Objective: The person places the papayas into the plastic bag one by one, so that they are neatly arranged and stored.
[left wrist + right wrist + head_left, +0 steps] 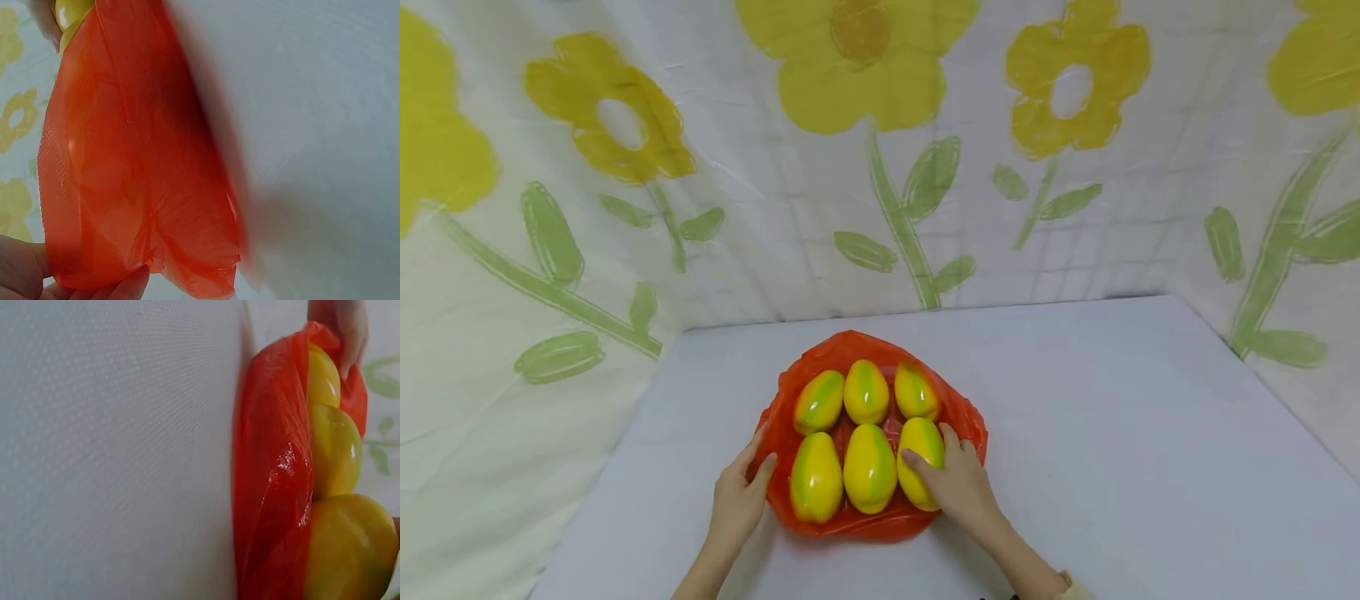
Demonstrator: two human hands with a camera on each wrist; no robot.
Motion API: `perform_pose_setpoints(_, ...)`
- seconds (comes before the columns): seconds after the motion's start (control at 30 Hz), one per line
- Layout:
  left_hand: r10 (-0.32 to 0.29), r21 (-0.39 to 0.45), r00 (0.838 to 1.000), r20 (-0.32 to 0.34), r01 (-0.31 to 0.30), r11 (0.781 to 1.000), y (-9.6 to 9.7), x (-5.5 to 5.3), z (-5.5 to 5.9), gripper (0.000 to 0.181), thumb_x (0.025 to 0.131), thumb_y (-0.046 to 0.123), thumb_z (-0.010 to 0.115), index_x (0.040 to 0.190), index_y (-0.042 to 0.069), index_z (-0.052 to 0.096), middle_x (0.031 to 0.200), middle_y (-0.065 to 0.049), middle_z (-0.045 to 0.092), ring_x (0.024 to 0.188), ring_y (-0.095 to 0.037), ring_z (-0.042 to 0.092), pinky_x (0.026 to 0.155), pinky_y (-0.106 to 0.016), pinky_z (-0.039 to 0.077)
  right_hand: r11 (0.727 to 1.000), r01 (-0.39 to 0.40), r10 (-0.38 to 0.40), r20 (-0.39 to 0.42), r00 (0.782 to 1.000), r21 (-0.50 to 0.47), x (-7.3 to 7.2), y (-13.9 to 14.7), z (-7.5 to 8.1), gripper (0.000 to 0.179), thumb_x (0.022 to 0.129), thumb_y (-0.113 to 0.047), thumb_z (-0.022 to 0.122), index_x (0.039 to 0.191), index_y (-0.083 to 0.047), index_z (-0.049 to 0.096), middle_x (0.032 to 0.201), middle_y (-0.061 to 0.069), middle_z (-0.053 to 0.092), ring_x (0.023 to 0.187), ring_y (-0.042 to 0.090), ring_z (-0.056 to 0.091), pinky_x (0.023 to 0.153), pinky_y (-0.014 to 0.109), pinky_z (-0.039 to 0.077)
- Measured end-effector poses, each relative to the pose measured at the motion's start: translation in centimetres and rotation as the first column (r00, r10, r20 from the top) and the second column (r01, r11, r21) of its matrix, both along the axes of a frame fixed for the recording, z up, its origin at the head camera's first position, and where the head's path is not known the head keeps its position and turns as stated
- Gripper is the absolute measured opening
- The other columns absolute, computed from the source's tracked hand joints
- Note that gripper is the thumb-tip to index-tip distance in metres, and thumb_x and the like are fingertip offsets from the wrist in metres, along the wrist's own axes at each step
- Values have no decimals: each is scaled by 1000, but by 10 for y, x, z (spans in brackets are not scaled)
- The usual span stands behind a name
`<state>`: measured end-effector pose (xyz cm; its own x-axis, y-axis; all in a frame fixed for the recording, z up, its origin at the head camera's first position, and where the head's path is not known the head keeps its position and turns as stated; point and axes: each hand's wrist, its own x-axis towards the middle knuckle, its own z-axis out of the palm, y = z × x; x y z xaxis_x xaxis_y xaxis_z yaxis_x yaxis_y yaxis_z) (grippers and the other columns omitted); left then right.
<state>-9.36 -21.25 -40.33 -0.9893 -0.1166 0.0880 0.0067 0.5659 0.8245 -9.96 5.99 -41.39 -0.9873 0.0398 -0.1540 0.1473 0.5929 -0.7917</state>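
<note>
A red plastic bag (782, 454) lies spread on the table with its mouth up. Inside it, glossy yellow-and-green papayas sit in two rows of three. My left hand (737, 500) holds the bag's left rim, and the left wrist view shows fingers (128, 286) at the bag's edge. Over at the front right, my right hand (961, 483) grips the near-right papaya (921, 446), thumb on top and fingers along its far side. The middle papaya (870, 471) and left papaya (816, 479) of the near row are untouched.
The white table (1112, 433) extends around the bag, farther to the right than to the left. Behind it hangs a white curtain (760, 225) printed with yellow flowers, which also runs along both sides.
</note>
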Motion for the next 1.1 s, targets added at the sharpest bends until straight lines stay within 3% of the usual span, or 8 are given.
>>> perform_pose_setpoints(0.27, -2, -10, 1000, -5, 2, 1000, 1, -1, 0, 47, 99, 6, 54, 142, -8, 41, 140, -31, 43, 131, -44, 41, 104, -51, 36, 1000, 0, 0, 7, 1000, 27, -3, -1, -3, 90, 86, -58, 63, 146, 2, 35, 127, 26, 46, 104, 38, 54, 84, 55, 54)
perform_pose_setpoints(0.43, -33, 14, 999, -20, 34, 999, 7, -8, -2, 46, 99, 5, 54, 142, -7, 42, 140, -31, 44, 131, -44, 41, 105, -50, 36, 995, 24, -24, -3, 1000, 92, -6, 4, -5, 89, 85, -58, 63, 145, 3, 37, 126, 26, 47, 102, 36, 55, 84, 55, 55)
perform_pose_setpoints(0.6, -35, -17, 999, -3, 35, 999, 5, -8, -6, 47, 99, 8, 55, 142, -8, 41, 139, -32, 44, 130, -45, 41, 104, -51, 37, 986, 13, -14, 5, 1000, 164, -5, 2, -11, 89, 86, -61, 61, 144, 3, 39, 127, 26, 49, 103, 37, 56, 86, 56, 54)
perform_pose_setpoints(0.77, -20, -86, 999, 32, 23, 996, -9, -9, -1, 53, 98, 14, 58, 143, -8, 39, 139, -32, 43, 129, -47, 41, 102, -51, 38, 971, -9, 29, -81, 996, 239, -5, -8, -10, 86, 88, -61, 58, 141, 5, 43, 122, 25, 53, 104, 36, 53, 87, 53, 53)
perform_pose_setpoints(0.87, -13, -107, 995, 95, 24, 994, -18, -3, 4, 61, 98, 23, 59, 148, -2, 34, 144, -29, 38, 133, -47, 37, 104, -53, 36, 967, -6, 40, -128, 991, 255, 2, -11, -6, 83, 88, -61, 57, 139, 3, 47, 119, 21, 53, 105, 32, 50, 88, 50, 53)
perform_pose_setpoints(1.1, 29, -150, 979, 204, 2, 989, -27, 19, 9, 78, 97, 44, 57, 156, 13, 18, 153, -23, 30, 136, -48, 30, 104, -64, 30, 978, 18, 37, -257, 966, 210, 21, 10, -7, 70, 92, -53, 58, 139, -3, 50, 140, 23, 47, 133, 43, 35, 104, 62, 37)
